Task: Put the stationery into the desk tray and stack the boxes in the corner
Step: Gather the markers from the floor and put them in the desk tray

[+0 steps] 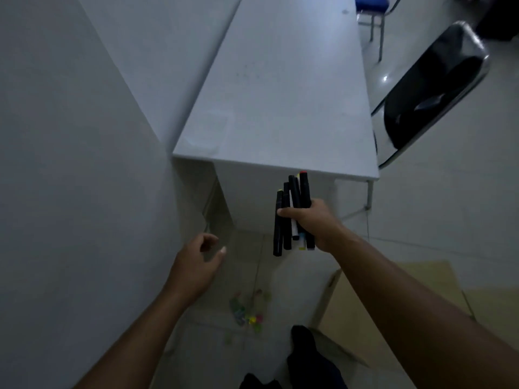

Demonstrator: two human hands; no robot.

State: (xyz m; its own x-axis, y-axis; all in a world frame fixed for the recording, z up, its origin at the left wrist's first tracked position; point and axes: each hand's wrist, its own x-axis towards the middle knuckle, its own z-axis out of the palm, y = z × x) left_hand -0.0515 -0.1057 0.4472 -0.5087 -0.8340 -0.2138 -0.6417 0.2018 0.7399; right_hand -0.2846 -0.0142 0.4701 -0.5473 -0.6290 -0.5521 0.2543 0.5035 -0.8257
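My right hand (311,220) grips a bunch of several black markers (290,211), held upright just in front of the near edge of the white desk (280,94). Coloured tips show at their ends. My left hand (196,262) hovers lower left with fingers loosely curled and holds nothing. A clear desk tray (207,130) lies on the desk's near left corner, hard to make out. A flat brown cardboard box (393,299) lies on the floor under my right forearm. Small colourful clips (248,313) are scattered on the floor below my hands.
A white wall (70,164) runs along the left of the desk. A black chair with a chrome frame (432,91) stands at the desk's right side, and a blue chair (370,7) at the far end. My dark foot (303,349) is on the tiled floor.
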